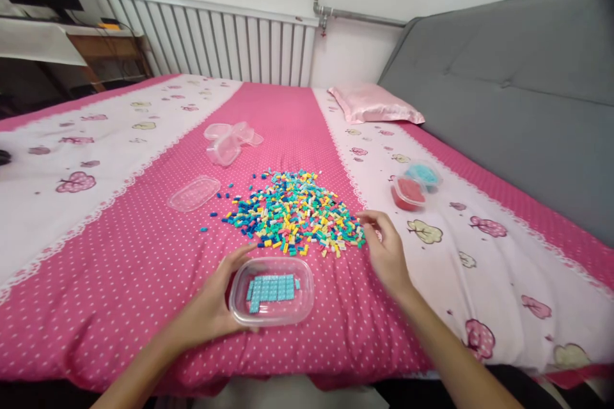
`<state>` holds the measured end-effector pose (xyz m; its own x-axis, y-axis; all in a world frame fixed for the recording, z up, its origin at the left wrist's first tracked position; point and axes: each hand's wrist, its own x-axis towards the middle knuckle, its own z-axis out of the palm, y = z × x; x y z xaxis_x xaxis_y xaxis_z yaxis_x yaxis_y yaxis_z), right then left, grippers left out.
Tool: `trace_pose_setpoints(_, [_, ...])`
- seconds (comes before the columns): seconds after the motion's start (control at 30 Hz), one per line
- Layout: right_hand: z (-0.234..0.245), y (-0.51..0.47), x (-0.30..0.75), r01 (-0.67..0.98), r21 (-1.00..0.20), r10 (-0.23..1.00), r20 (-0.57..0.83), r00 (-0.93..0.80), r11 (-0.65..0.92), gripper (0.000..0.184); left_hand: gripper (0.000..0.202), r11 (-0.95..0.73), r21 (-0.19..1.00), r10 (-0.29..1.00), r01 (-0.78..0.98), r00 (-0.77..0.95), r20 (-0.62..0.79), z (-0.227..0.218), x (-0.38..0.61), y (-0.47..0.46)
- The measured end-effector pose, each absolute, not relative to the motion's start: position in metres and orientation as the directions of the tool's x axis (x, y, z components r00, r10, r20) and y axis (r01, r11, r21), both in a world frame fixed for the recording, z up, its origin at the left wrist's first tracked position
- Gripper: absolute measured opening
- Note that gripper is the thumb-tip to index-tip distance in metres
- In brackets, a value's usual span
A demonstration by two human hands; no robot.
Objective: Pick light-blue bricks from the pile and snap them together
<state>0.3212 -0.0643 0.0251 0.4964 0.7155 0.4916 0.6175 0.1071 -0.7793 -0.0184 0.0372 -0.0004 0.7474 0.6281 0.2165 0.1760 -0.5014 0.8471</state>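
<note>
A pile of small coloured bricks [295, 212] in blue, teal, yellow and white lies on the pink dotted bedspread [144, 268]. In front of it sits a clear plastic tub [272, 292] holding a neat row of light blue bricks. My left hand [215, 303] grips the tub's left rim. My right hand [384, 249] hovers at the pile's right edge, fingers curled in a pinch; whether it holds a brick is hidden.
A clear lid [194, 193] lies left of the pile, empty clear tubs [230, 140] behind it. A red-filled tub [407, 193] and a blue-filled tub [422, 174] stand at the right. A pink pillow [374, 103], grey headboard [508, 96] and radiator [211, 38] lie beyond.
</note>
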Motion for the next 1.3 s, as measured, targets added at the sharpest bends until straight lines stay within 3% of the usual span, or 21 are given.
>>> trace_pose_setpoints(0.1, [0.035, -0.037, 0.350, 0.674, -0.728, 0.842, 0.438, 0.315, 0.127, 0.023, 0.114, -0.546, 0.807, 0.645, 0.225, 0.727, 0.234, -0.005, -0.019, 0.033])
trace_pose_setpoints(0.23, [0.027, -0.015, 0.357, 0.731, -0.667, 0.899, 0.398, 0.182, 0.147, 0.029, 0.116, -0.606, 0.747, 0.647, 0.274, 0.716, 0.262, -0.008, -0.015, 0.027])
trace_pose_setpoints(0.4, [0.013, -0.033, 0.370, 0.769, -0.632, 0.898, 0.389, 0.205, 0.098, 0.037, 0.109, -0.630, 0.727, 0.638, 0.273, 0.715, 0.284, -0.003, -0.005, 0.023])
trace_pose_setpoints(0.77, [0.022, -0.057, 0.359, 0.834, -0.544, 0.909, 0.388, 0.155, 0.090, 0.033, 0.111, -0.652, 0.685, 0.630, 0.325, 0.734, 0.252, -0.005, 0.004, 0.014])
trace_pose_setpoints(1.0, [0.005, -0.054, 0.379, 0.854, -0.520, 0.888, 0.405, 0.217, 0.028, 0.040, 0.110, -0.665, 0.662, 0.632, 0.345, 0.732, 0.254, 0.000, 0.005, 0.013])
trace_pose_setpoints(1.3, [0.009, -0.046, 0.360, 0.867, -0.484, 0.894, 0.433, 0.118, 0.120, 0.039, 0.107, -0.660, 0.679, 0.614, 0.322, 0.752, 0.240, 0.007, 0.010, 0.010])
